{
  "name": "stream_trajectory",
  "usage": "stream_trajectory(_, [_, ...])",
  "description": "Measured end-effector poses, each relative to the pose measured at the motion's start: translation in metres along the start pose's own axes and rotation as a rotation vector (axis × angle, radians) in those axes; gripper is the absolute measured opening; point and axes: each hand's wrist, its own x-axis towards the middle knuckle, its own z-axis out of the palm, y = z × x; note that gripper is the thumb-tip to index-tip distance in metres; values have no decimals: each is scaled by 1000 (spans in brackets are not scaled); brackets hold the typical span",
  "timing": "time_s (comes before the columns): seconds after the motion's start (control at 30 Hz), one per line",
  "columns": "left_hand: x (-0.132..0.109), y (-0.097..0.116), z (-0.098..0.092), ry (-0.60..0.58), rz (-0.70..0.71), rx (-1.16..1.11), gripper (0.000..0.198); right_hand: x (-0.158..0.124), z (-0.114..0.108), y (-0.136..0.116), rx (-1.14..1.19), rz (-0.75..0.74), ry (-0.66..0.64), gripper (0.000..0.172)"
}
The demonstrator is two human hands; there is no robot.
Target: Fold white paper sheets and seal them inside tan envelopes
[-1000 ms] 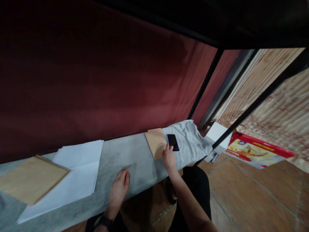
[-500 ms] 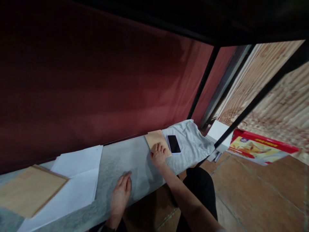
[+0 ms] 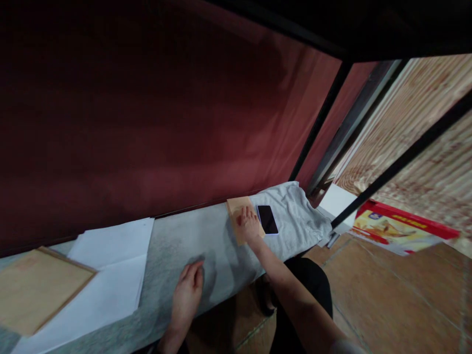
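Note:
My right hand [image 3: 249,224] lies flat, fingers spread, on a small tan envelope [image 3: 238,208] near the right end of a grey cloth-covered bench [image 3: 217,243]. A black phone [image 3: 267,219] lies screen up just right of that hand, not touched. My left hand [image 3: 187,297] rests palm down with fingers together and stretched out on the cloth at the bench's near edge, holding nothing.
White paper sheets [image 3: 110,265] and a larger brown envelope [image 3: 35,287] lie at the left of the bench. A dark red wall rises behind. Black frame bars [image 3: 398,162], a white box [image 3: 337,201] and a red-edged printed box [image 3: 394,228] stand at right on a tiled floor.
My right hand left the phone's edge and moved left onto the small tan envelope, settling flat on it. My left hand stayed on the cloth.

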Motion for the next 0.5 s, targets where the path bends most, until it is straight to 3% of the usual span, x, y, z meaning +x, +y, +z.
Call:
stream_trajectory(0.1, [16, 34, 30, -70, 120, -8, 37, 29, -7, 13, -9, -7, -38, 54])
stream_trajectory(0.27, [55, 86, 85, -250, 206, 59, 69, 88, -9, 31, -18, -71, -87, 44])
stream_trajectory(0.37, [70, 92, 107, -266, 237, 106, 75, 113, -2, 35, -23, -112, -110, 42])
stream_trajectory(0.5, [73, 88, 121, -234, 257, 170, 70, 128, 11, 32, -16, -159, -143, 37])
